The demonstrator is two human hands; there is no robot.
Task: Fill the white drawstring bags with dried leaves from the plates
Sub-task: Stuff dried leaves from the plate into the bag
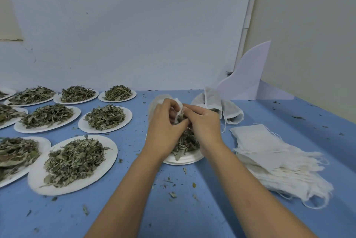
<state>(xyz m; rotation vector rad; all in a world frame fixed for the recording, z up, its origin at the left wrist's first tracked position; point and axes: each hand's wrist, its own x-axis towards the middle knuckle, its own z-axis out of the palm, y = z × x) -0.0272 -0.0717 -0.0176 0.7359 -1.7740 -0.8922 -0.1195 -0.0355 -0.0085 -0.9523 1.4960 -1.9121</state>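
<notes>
- On the left of the blue worktop (pixel 192 209), white paper plates (pixel 72 164) each carry a heap of dried leaves (pixel 74 158).
- At centre, the left hand (pixel 165 128) has its grip closed on a white drawstring bag (pixel 178 109), held above another plate (pixel 183 158) of leaves.
- The right hand (pixel 204 124) touches the left; its grip pinches the bag's mouth, with leaves between the fingers.
- Behind them, filled bags (pixel 221 107) lie on a plate.
- On the right, a stack of flat empty bags (pixel 273 158) rests on the worktop.
</notes>
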